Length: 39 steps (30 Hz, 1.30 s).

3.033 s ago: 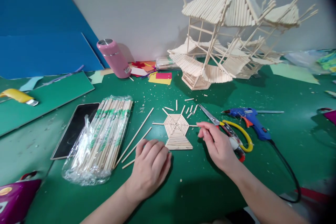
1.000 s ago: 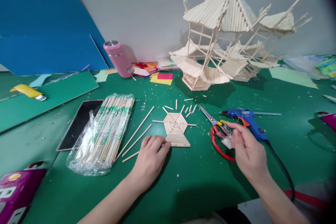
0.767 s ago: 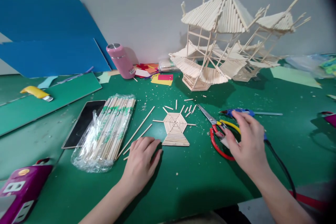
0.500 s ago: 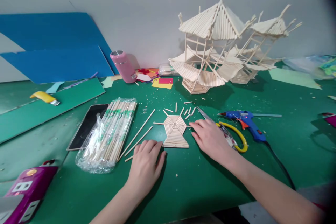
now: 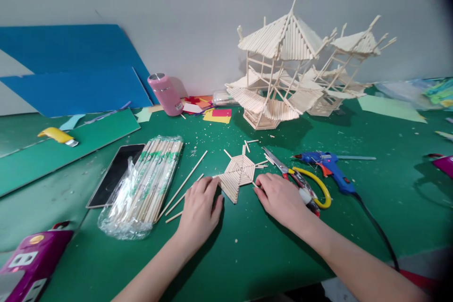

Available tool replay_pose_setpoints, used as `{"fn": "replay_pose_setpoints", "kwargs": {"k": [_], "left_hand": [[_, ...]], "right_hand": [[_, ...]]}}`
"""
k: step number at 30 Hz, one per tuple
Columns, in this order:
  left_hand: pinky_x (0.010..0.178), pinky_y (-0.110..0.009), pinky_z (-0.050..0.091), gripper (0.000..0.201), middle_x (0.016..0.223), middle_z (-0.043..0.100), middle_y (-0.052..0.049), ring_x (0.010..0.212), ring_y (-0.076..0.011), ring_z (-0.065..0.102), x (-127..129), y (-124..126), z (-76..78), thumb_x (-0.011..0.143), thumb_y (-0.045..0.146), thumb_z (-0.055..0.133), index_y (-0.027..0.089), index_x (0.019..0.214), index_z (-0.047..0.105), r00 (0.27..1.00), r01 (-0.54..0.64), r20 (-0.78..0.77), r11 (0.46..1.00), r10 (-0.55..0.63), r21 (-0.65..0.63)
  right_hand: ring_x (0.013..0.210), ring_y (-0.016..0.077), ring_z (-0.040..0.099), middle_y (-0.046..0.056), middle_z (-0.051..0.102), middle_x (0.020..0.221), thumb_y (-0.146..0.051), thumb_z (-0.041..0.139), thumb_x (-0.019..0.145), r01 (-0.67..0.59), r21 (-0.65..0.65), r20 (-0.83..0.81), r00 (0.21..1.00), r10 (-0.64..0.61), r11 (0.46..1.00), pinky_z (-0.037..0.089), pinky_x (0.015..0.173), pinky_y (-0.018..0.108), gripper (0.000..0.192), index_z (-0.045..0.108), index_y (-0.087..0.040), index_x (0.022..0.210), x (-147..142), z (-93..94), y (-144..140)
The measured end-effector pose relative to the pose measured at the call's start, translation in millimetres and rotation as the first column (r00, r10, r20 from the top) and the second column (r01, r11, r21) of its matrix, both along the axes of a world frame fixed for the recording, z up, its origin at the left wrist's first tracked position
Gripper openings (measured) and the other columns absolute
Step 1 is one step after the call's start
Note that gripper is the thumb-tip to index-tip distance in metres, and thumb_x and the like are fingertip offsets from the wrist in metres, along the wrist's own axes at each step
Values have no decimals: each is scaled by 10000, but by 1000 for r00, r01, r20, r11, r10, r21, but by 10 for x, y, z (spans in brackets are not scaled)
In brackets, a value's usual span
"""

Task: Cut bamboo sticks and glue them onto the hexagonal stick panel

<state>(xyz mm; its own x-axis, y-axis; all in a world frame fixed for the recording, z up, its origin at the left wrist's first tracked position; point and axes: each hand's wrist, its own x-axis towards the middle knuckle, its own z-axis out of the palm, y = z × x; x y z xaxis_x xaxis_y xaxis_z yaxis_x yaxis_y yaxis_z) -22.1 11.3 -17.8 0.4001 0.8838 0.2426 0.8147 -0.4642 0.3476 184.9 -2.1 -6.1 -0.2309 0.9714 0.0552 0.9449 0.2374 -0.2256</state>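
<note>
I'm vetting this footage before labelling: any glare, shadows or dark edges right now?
In the head view, glare whitens the plastic wrap on the bundled sticks; shadows darken the green table beside the left hand and by the stick pagoda; the upper right corner goes black.

In front of you, a flat, pale wooden panel of thin sticks (image 5: 241,170) lies face up on the green tabletop (image 5: 233,264), between your left hand (image 5: 198,207) and your right hand (image 5: 283,198). You see its many-sided body filled with concentric rings of short sticks, like a web, and bare spokes jutting past the rim. One side widens into a flared, slatted section, turned toward your lower left, its outer corner at your left fingertips; your right fingertips meet a lower-right spoke.
</note>
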Motion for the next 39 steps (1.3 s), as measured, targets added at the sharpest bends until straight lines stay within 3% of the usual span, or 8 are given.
{"fn": "replay_pose_setpoints", "kwargs": {"k": [8, 15, 21, 25, 29, 33, 37, 39], "left_hand": [[765, -456, 476, 300, 988, 563, -153, 931, -279, 558, 74, 194, 6, 792, 243, 473, 107, 1041, 570, 986, -46, 153, 994, 61, -100], [723, -376, 513, 353, 980, 592, -142, 877, -219, 595, 10, 157, 12, 815, 294, 473, 95, 1106, 494, 919, -114, 348, 969, 186, -217], [751, -325, 502, 421, 1055, 597, -140, 880, -181, 612, 62, 42, 153, 771, 337, 573, 140, 1133, 482, 399, 32, 710, 765, 580, -644], [727, -331, 500, 354, 945, 670, -125, 823, -207, 633, 149, -16, 313, 731, 359, 628, 138, 1007, 609, 281, 412, 767, 649, 577, -639], [718, -329, 512, 244, 873, 698, -82, 759, -200, 648, 215, -15, 416, 668, 287, 697, 151, 869, 666, 188, 418, 790, 680, 583, -602], [714, -327, 528, 161, 833, 707, -40, 761, -195, 649, 118, -15, 555, 695, 270, 675, 184, 830, 689, 280, 210, 863, 850, 420, -482], [593, -241, 518, 124, 806, 696, 28, 688, -145, 635, -80, -14, 826, 670, 168, 688, 239, 771, 682, 706, -208, 694, 978, 144, 9], [588, -207, 509, 165, 840, 687, 48, 672, -110, 621, -130, 5, 970, 697, 130, 652, 256, 802, 666, 860, -122, 509, 958, -30, 261]], "right_hand": [[683, 216, 587, 91, 620, 717, -139, 414, 812, 102, -89, -232, 965, -120, 991, 393, 587, 313, 166, 579, -137, 812, -24, 31, 43], [621, 114, 579, 11, 628, 724, -292, 444, 848, 5, -239, -671, 722, -169, 971, 446, 521, 214, 205, 597, -161, 888, 34, 2, 49], [532, 92, 497, -17, 539, 633, -326, 449, 853, 20, -224, -843, 498, -204, 974, 441, 487, 220, 230, 570, -150, 938, 15, 67, -20], [558, 94, 510, -15, 541, 637, -321, 471, 848, -1, -183, -890, 426, -165, 983, 461, 519, 225, 198, 565, -161, 917, -31, 149, -78], [631, 110, 563, 14, 599, 729, -329, 484, 846, -36, -119, -895, 436, -91, 992, 483, 552, 227, 175, 565, -177, 880, -85, 179, -116], [832, 152, 596, 67, 604, 1010, -328, 442, 870, 13, -34, -845, 533, -36, 999, 506, 682, 280, 227, 550, -203, 1025, 5, 121, -80], [1120, 258, 450, 152, 485, 1219, -295, 411, 873, 128, 71, -714, 699, -39, 989, 362, 923, 481, 372, 444, -165, 1219, 85, 28, -43], [1179, 275, 392, 145, 478, 1254, -278, 433, 855, 66, 99, -641, 768, 13, 993, 278, 984, 502, 387, 465, -168, 1225, -27, 2, -99]]}}
